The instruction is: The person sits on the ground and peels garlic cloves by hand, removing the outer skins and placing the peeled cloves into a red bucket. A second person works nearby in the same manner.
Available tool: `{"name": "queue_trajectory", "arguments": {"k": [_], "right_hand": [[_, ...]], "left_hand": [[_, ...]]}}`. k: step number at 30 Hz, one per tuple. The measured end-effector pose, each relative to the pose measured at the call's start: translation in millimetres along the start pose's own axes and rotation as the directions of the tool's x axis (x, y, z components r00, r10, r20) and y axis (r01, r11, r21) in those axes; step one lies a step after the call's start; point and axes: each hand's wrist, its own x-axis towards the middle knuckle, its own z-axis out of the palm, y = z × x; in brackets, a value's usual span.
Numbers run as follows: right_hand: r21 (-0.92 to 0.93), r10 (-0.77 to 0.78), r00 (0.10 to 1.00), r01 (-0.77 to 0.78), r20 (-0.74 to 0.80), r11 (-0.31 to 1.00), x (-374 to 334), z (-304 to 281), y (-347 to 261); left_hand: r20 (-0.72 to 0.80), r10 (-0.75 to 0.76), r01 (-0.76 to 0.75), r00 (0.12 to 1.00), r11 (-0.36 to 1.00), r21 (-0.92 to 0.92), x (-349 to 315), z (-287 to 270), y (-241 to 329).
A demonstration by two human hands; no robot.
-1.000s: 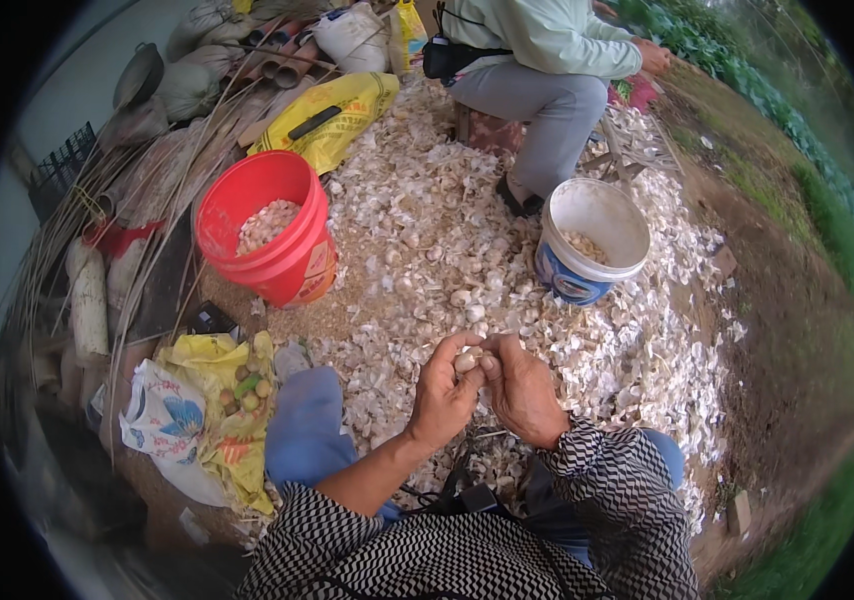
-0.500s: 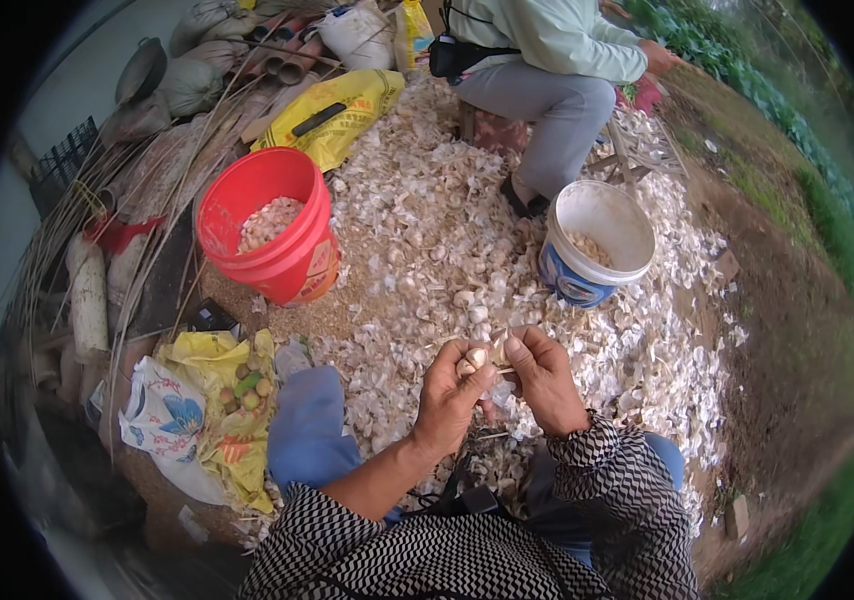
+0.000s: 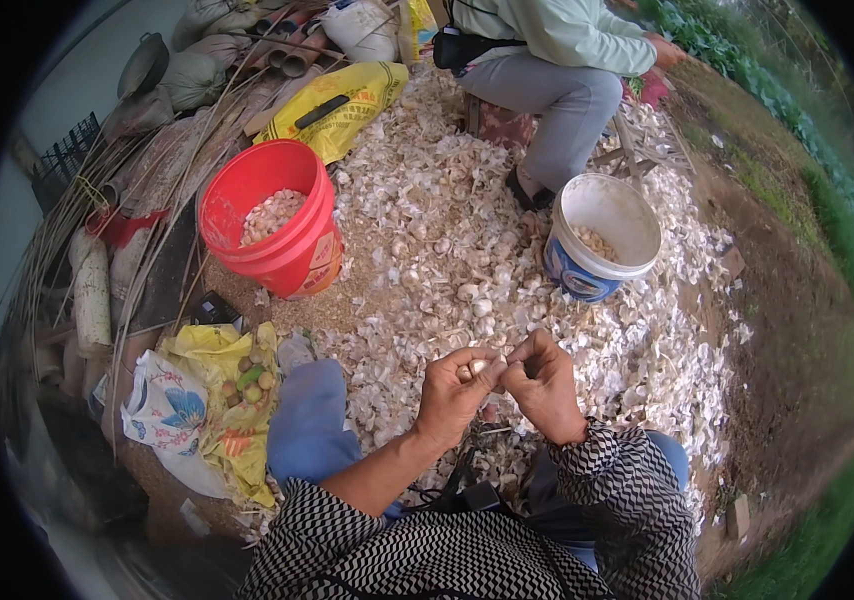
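My left hand (image 3: pixel 445 398) is closed around pale garlic cloves (image 3: pixel 476 369), which show between its thumb and forefinger. Pressed against those fingertips, my right hand (image 3: pixel 551 392) pinches something small that its own fingers hide. Both hands are held above a thick litter of papery garlic skins (image 3: pixel 397 335). Several whole garlic bulbs (image 3: pixel 483 308) lie just beyond them. Farther left stands a red bucket (image 3: pixel 322 225) with peeled cloves (image 3: pixel 274 216) inside. A white and blue bucket (image 3: pixel 587 275), holding fewer cloves (image 3: pixel 594 242), stands ahead to the right.
A person (image 3: pixel 547 105) in a pale green top and grey trousers sits low at the back. Yellow and white bags (image 3: pixel 209 400) with green fruit lie by my left knee. Sacks, pipes and long sticks (image 3: pixel 162 250) crowd the left. Bare soil (image 3: pixel 797 330) and plants border the right.
My fingertips have come closer together. The right fingers have curled into a tight pinch, and the clove seen at the right thumb earlier is now hidden.
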Motion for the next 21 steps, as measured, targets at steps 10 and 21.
{"name": "queue_trajectory", "arguments": {"k": [10,21], "right_hand": [[0.225,0.18,0.973,-0.208,0.142,0.952,5.9,-3.3,-5.5],[0.072,0.128,0.963,-0.149,0.239,0.986,7.6,-9.2,-11.6]], "left_hand": [[0.122,0.124,-0.154,0.985,0.947,0.28,9.0,-6.5,7.9],[0.238,-0.096,0.025,0.966,0.959,0.283,6.8,-15.3,16.3]]}}
